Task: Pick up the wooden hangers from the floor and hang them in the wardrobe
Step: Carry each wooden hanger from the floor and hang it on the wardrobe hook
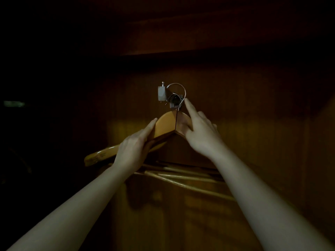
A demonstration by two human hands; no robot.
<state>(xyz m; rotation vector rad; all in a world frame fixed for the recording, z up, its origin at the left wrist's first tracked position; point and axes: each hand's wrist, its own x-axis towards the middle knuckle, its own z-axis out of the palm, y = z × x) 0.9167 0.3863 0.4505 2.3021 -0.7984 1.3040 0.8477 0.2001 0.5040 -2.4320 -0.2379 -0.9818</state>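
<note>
A wooden hanger (165,124) with a metal hook (178,88) is held up inside a dark wardrobe. The hook curves over a small metal fitting (167,96) on the back panel. My left hand (134,147) grips the hanger's left arm. My right hand (199,133) holds the right shoulder, its index finger stretched up against the hook's shank. The hanger's right arm is hidden behind my right hand. Below the hands, the bars of other wooden hangers (181,175) show dimly.
A wooden shelf (199,51) runs across above the fitting. The wardrobe's brown back panel (253,115) fills the view, and a side wall (324,142) stands at the right. The left side is too dark to read.
</note>
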